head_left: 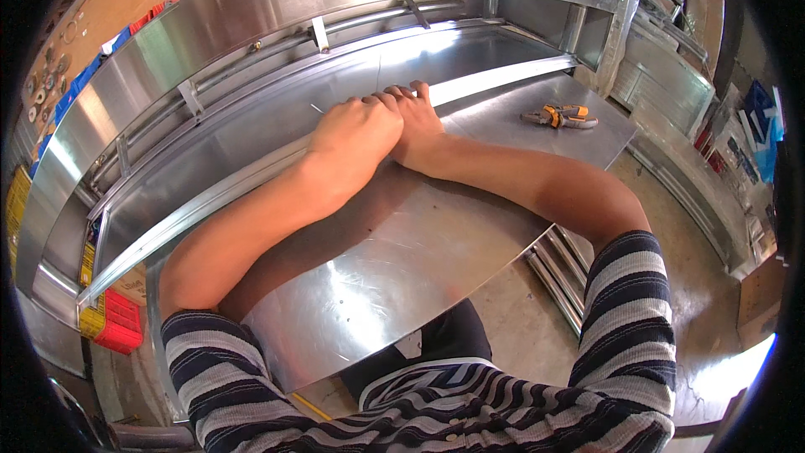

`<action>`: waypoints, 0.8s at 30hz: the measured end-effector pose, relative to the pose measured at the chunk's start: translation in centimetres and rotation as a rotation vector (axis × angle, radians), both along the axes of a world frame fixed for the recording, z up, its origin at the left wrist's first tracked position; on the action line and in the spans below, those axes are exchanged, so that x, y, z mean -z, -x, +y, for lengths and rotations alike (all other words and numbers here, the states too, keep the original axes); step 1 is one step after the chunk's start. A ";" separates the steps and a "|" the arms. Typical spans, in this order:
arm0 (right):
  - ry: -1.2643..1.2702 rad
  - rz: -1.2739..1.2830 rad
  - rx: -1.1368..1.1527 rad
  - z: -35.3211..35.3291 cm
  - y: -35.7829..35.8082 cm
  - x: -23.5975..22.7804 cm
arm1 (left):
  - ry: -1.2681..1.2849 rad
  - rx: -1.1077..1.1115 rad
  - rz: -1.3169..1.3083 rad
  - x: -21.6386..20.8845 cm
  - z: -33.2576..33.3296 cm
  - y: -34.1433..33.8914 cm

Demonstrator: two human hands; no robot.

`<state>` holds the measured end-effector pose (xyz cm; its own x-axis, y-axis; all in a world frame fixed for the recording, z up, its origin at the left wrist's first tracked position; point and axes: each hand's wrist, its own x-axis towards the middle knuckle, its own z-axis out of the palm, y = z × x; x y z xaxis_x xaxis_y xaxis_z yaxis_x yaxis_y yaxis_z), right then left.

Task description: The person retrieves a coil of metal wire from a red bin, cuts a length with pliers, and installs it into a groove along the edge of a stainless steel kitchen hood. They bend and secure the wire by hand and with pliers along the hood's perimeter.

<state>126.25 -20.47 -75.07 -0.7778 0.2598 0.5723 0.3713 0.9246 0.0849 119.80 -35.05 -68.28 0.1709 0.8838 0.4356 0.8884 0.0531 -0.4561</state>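
A long shiny metal rail crosses from the lower left to the upper right, along the front edge of a metal frame. Near its middle my left hand is closed over it, knuckles up. Pressed against that hand, my right hand also curls its fingers over the rail; the undersides of both grips are hidden. Below my forearms lies a flat metal sheet with scratches and glare. Pliers with orange and black handles rest on the sheet's right part, apart from my hands.
Beyond the rail a broad curved-looking steel panel stands, with metal pipes behind it. Red and yellow boxes are at the lower left. Metal tubes lie below the sheet's right edge. Wrapped metal pieces stand at the right.
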 end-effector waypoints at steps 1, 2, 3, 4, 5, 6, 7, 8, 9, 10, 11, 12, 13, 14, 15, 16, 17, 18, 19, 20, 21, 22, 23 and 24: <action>-0.035 0.029 -0.028 0.1 0.1 0.3 | -0.023 0.000 0.020 0.3 0.2 -0.1; -0.038 0.023 -0.023 0.3 0.2 0.6 | -0.046 0.000 0.040 0.9 0.5 -0.1; -0.041 0.017 -0.021 0.1 0.2 0.6 | -0.068 -0.002 0.060 1.3 0.7 -0.2; -0.044 0.011 -0.019 0.0 0.3 0.6 | -0.074 -0.025 0.102 1.5 0.9 -0.2; -0.025 0.013 -0.042 0.0 0.4 0.5 | -0.081 -0.047 0.144 1.7 1.0 -0.4; 0.000 0.014 -0.061 0.0 0.2 0.4 | -0.082 -0.064 0.185 1.9 1.1 -0.6; 0.024 0.015 -0.079 0.0 0.1 0.2 | -0.069 -0.069 0.183 1.9 1.0 -0.7; 0.013 0.007 -0.073 0.0 0.2 0.4 | -0.057 -0.074 0.181 1.8 0.8 -0.7; -0.001 0.002 -0.065 0.1 0.3 0.4 | -0.048 -0.076 0.181 1.6 0.8 -0.8; -0.015 -0.004 -0.056 0.1 0.3 0.4 | -0.058 -0.091 0.198 1.7 0.8 -0.9; -0.021 -0.009 -0.055 0.2 0.2 0.5 | -0.069 -0.106 0.214 1.9 0.9 -1.1; -0.030 -0.015 -0.055 0.1 0.1 0.4 | -0.083 -0.122 0.230 2.0 0.9 -1.3; -0.039 -0.021 -0.054 0.0 -0.1 0.3 | -0.078 -0.139 0.246 2.0 0.8 -1.5; -0.031 -0.014 -0.062 0.0 -0.3 0.1 | -0.073 -0.156 0.262 2.0 0.6 -1.8; -0.023 -0.007 -0.075 0.1 -0.3 0.2 | -0.069 -0.177 0.278 1.9 0.4 -2.0; -0.016 0.001 -0.086 0.2 -0.3 0.2 | -0.179 -0.059 0.335 2.0 0.3 -2.0; -0.025 0.033 -0.066 0.1 -0.3 0.4 | -0.289 0.061 0.390 2.2 0.3 -2.0; -0.029 0.067 -0.052 -0.2 0.2 1.2 | -0.392 0.176 0.447 2.4 0.1 -1.8; -0.031 0.099 -0.028 -0.7 0.3 1.2 | -0.377 0.363 0.447 2.1 -0.2 -2.8; 0.103 -0.082 0.098 -0.4 1.5 0.0 | -0.359 0.549 0.443 1.8 -0.4 -4.2; 0.047 -0.042 0.071 -0.5 1.6 0.2 | -0.335 0.723 0.440 1.3 -1.3 -5.1; -0.018 -0.002 0.058 -0.3 0.6 0.3 | -0.321 0.913 0.435 0.8 -2.5 -5.6; -0.082 0.037 0.044 -0.2 -0.2 0.3 | -0.303 1.103 0.428 0.4 -3.3 -5.6; -0.055 0.040 0.034 -0.9 0.0 -0.1 | -0.392 1.250 0.408 0.0 -3.9 -4.9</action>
<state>126.23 -21.36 -74.99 -0.7452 0.2532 0.6168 0.4068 0.9057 0.1196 124.68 -38.90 -68.29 0.9306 -0.1201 0.3459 0.2470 -0.4915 -0.8351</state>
